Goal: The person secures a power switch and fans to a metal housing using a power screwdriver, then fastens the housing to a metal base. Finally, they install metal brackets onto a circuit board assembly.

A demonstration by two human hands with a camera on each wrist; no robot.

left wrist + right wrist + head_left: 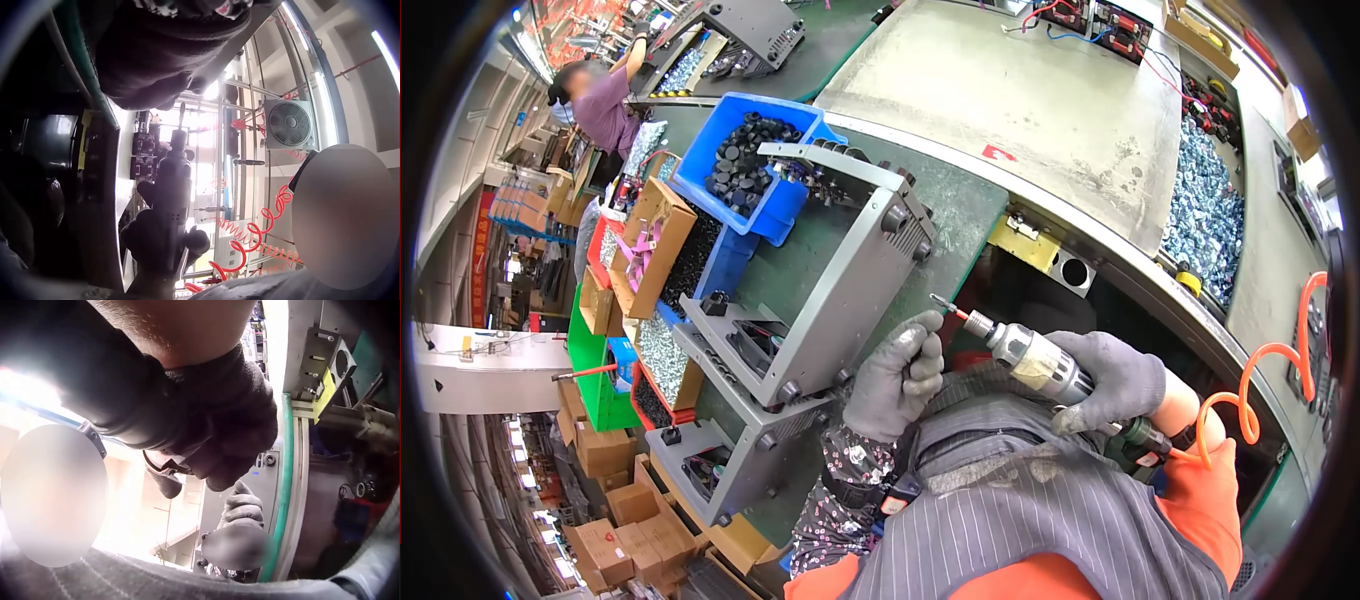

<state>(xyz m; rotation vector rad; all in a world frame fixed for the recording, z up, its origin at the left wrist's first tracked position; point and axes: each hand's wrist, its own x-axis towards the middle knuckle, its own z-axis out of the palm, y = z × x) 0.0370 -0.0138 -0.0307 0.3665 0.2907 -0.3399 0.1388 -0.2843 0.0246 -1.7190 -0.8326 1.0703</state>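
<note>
My gloved right hand (1112,380) grips a power screwdriver (1035,362) around its body, in front of my waist. Its bit (943,302) points up and to the left in the head view. Close below the bit's tip is my gloved left hand (897,375), its fingers curled in and the palm side partly hidden; any small part inside is out of sight. In the left wrist view the driver (172,187) stands with its bit just under the left hand (169,62). Left of my hands stands a grey metal housing (840,290) with black round feet.
A second grey housing (745,450) stands nearer me. Behind are a blue bin (685,165) of black round caps and a box of small screws (662,360). An orange coiled hose (1250,390) hangs at right. Another person (600,110) works far left.
</note>
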